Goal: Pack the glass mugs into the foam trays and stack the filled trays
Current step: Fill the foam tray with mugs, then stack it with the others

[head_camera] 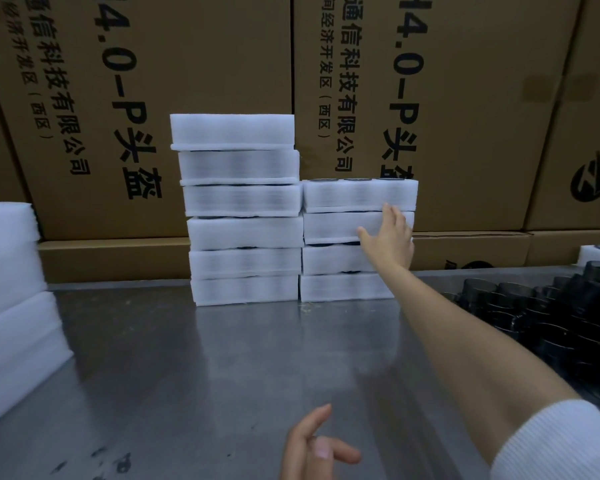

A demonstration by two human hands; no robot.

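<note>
4 stacked foam trays meet the right hand's spread fingers; left hand's relaxed.

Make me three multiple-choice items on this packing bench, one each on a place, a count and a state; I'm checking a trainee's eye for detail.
1. Where does the right hand rest?
A. on the front of the right stack of foam trays
B. on the loose mugs
C. flat on the steel table

2. How many trays stand in the left stack?
A. three
B. six
C. nine

3. What is the left hand doing?
A. gripping a mug
B. lifting a tray
C. holding nothing

Answers:
1. A, its straight fingers lie against the right stack.
2. B, six white layers can be counted, against four on the right.
3. C, it hangs over the steel table with loose fingers and nothing in them.
</note>
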